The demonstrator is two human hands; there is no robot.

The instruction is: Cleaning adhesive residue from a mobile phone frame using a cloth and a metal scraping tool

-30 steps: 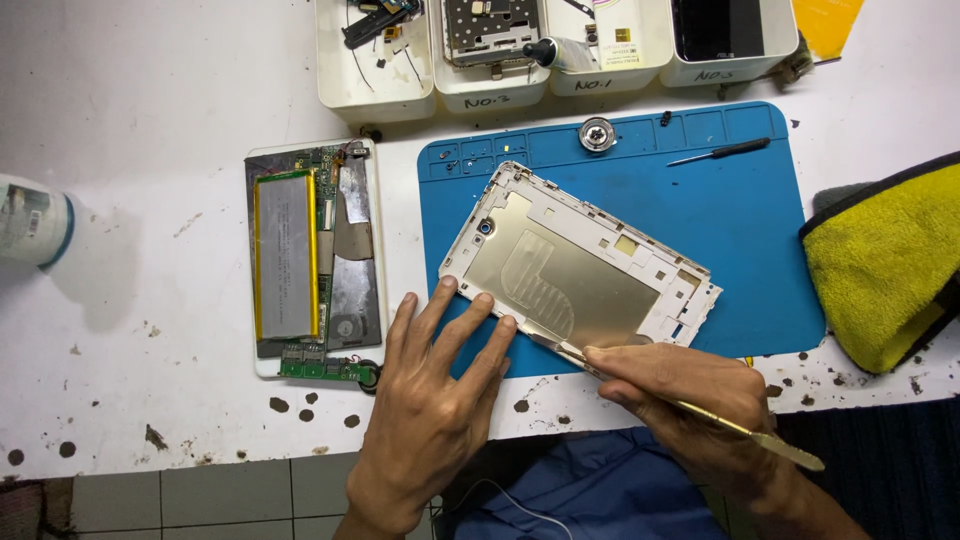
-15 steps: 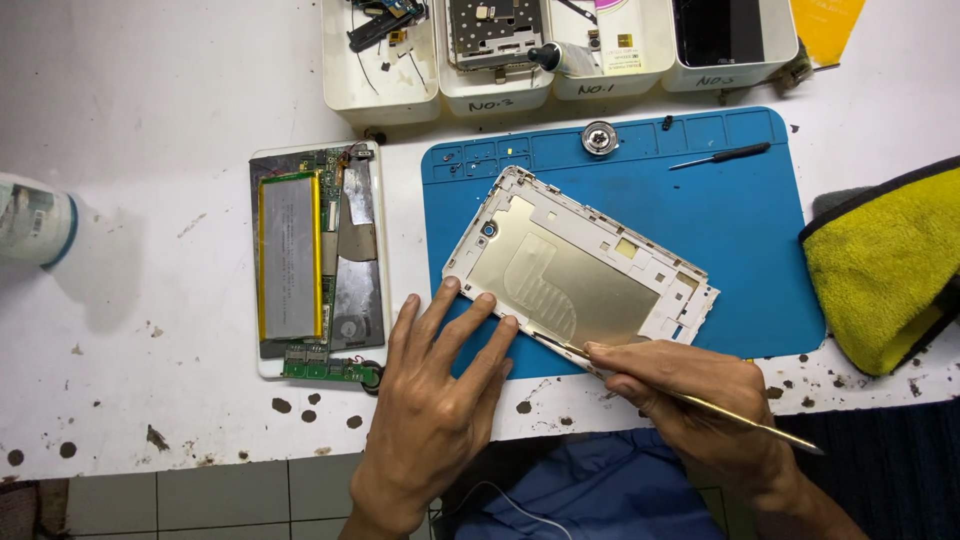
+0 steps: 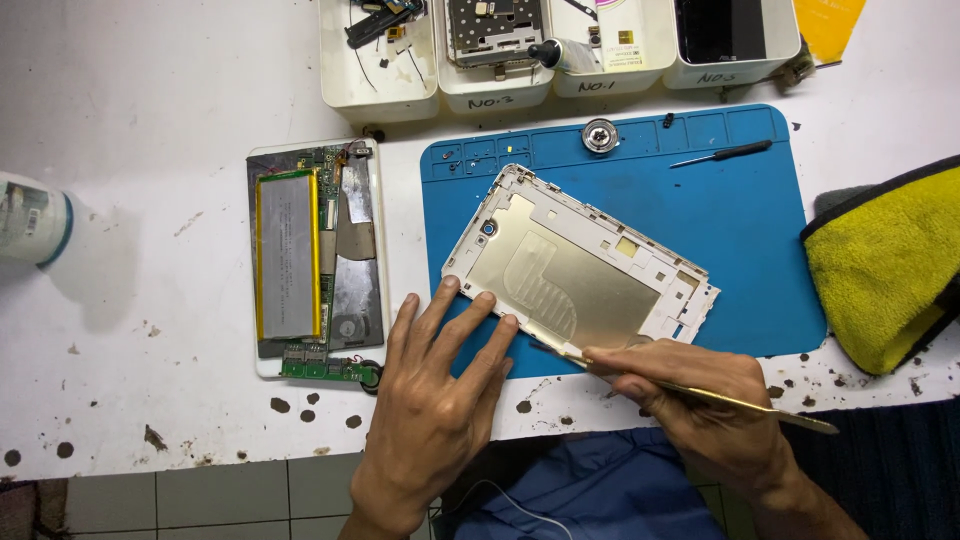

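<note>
A white tablet frame with a gold metal plate [image 3: 580, 265] lies tilted on the blue work mat [image 3: 720, 230]. My left hand [image 3: 430, 400] rests flat, fingertips pressing the frame's lower left edge. My right hand [image 3: 700, 405] grips a thin brass pry tool [image 3: 740, 400], whose tip touches the frame's lower edge. To the left lies an opened tablet [image 3: 315, 255] with its battery and circuit board showing.
White parts bins [image 3: 560, 45] line the back edge. A small screwdriver [image 3: 722, 153] and a round metal part [image 3: 600, 135] lie on the mat. A yellow cloth [image 3: 885, 265] sits at right, a white bottle [image 3: 30, 220] at far left. The table's front edge is near me.
Both hands stay in about the same place on the frame. The pry tool's tip has shifted slightly along the frame's lower edge.
</note>
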